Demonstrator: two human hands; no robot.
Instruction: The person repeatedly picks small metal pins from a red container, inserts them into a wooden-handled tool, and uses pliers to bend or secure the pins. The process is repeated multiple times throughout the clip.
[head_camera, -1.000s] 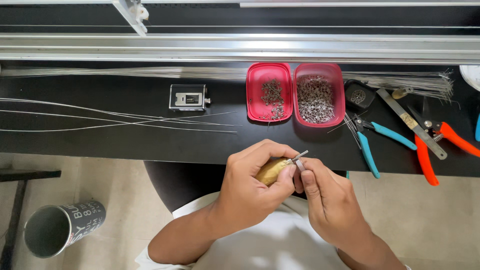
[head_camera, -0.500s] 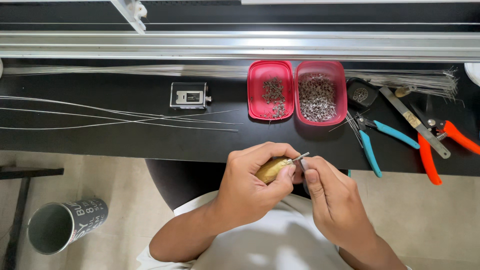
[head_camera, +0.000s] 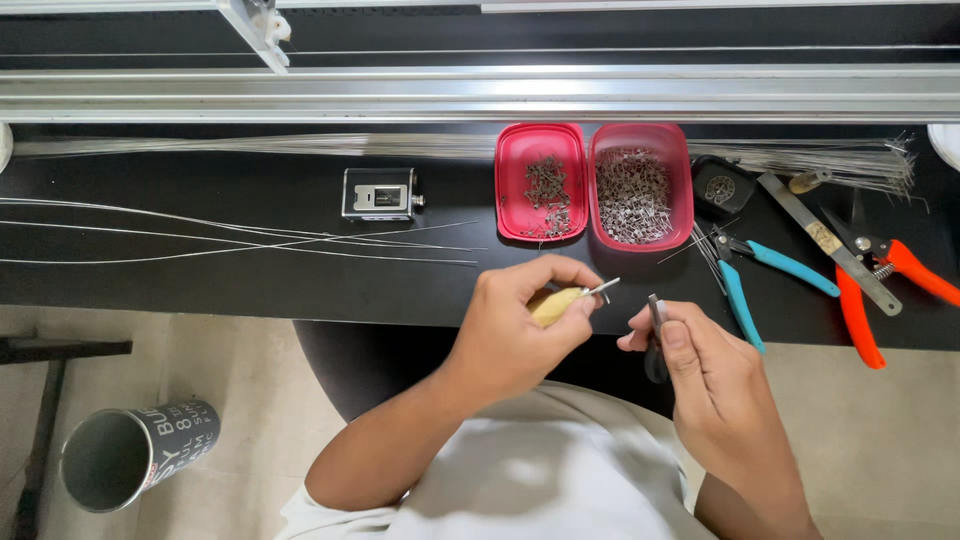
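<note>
At the near edge of the black table (head_camera: 200, 290), seen from above, two bare hands work just over the person's lap. The left hand (head_camera: 510, 330) has its fingers closed around a small tool with a pale wooden handle (head_camera: 556, 305) and a short metal tip (head_camera: 603, 289) pointing toward 2 o'clock. The right hand (head_camera: 715, 375), slightly apart at 3 o'clock from it, pinches a small dark metal piece (head_camera: 655, 312) upright between thumb and forefinger. The two pieces are not touching, so any joining looks unfinished. At 12 o'clock from the hands sit two red trays (head_camera: 590, 135) of tiny metal parts, both well filled, suggesting much work remains. Long thin wires (head_camera: 250, 240) lie at 10 o'clock; blue pliers (head_camera: 740, 295) and orange cutters (head_camera: 860, 320) lie at 2 o'clock.
</note>
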